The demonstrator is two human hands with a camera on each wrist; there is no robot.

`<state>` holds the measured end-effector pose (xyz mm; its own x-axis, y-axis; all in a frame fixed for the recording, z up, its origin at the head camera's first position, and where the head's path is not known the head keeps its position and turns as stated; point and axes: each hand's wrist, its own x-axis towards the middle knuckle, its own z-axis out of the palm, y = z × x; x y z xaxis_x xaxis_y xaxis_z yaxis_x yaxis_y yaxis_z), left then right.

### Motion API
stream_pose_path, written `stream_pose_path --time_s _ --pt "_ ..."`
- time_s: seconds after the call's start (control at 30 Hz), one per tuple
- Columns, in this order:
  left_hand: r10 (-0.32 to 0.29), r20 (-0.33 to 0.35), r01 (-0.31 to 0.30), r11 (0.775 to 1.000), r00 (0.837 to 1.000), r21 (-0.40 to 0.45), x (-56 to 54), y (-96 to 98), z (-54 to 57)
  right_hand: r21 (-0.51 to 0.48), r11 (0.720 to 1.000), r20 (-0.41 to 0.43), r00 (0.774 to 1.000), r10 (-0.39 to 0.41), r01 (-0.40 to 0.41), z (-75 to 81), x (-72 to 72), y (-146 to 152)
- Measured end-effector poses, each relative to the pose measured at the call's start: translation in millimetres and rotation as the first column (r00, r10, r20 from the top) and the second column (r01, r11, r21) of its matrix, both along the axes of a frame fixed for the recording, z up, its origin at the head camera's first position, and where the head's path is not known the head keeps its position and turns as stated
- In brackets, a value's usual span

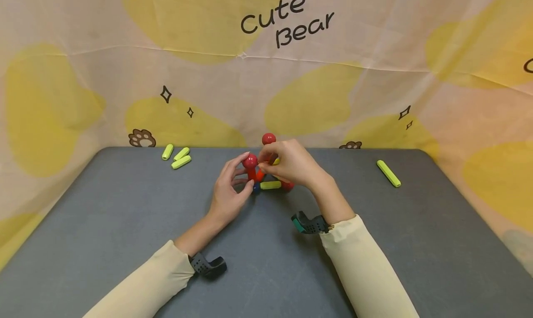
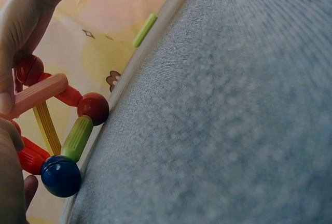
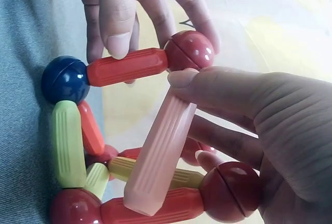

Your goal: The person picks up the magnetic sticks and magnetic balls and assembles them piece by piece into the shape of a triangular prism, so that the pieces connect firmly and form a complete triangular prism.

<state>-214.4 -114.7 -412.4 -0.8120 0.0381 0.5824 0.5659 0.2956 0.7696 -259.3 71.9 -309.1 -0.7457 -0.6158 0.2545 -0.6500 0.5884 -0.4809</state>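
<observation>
A frame of magnetic rods and balls stands on the table between both hands. My left hand (image 1: 229, 188) pinches its upright red rod (image 3: 127, 67), with a finger at the red ball (image 3: 189, 49) on top. At that rod's foot sits a blue ball (image 3: 65, 79), joined to a light green rod (image 3: 68, 146). Between thumb and finger, my right hand (image 1: 295, 165) pinches a pink rod (image 3: 161, 151). One end of the pink rod is beside the top red ball; whether they touch, I cannot tell. A yellow rod (image 2: 47, 129) runs behind the pink one.
Several loose light green rods (image 1: 181, 162) lie at the table's back left. Another light green rod (image 1: 388, 173) lies at the right. Behind the grey table (image 1: 125, 225) hangs a patterned cloth (image 1: 208, 91).
</observation>
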Motion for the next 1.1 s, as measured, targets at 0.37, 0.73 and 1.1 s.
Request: stream_pose_path --time_s 0.37,0.73,1.1 --pt "-0.011 -0.007 0.011 1.000 1.000 -0.006 0.6 0.8 -0.1 -0.038 0.999 0.003 1.000 -0.020 0.021 5.4 2.1 9.5" --pt "0.020 -0.004 -0.020 0.999 1.000 -0.030 2.0 -0.9 0.7 -0.361 0.912 0.356 0.933 -0.057 0.194 -50.5 -22.2 66.8" --pt "0.009 -0.018 -0.010 0.999 1.000 -0.034 -0.6 0.5 -1.7 -0.440 0.876 0.491 0.870 0.049 0.199 -94.2 -21.9 61.4"
